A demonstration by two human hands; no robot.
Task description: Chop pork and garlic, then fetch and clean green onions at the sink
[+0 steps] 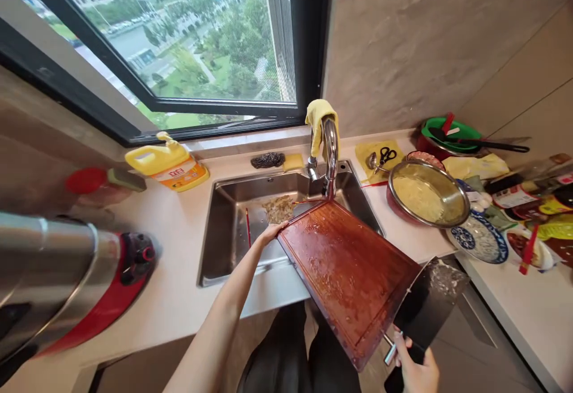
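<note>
Your left hand [271, 233] is closed on the far left edge of the wet reddish-brown cutting board [344, 267], which slants from above the sink [215, 226] out past the counter's front edge. Your right hand [418, 366] is closed around the black handle of the cleaver [432, 300], its dark blade smeared with pale residue; the thumb lies by the metal handle [390, 351] at the board's near end, and you cannot tell from here whether it presses on it. Writing: the yellow jug [168, 163] left of the sink bears an orange label with large white characters, not legible with certainty. The bottles [519, 196] at far right carry labels too small to read. Pale scraps [278, 208] lie in the sink.
</note>
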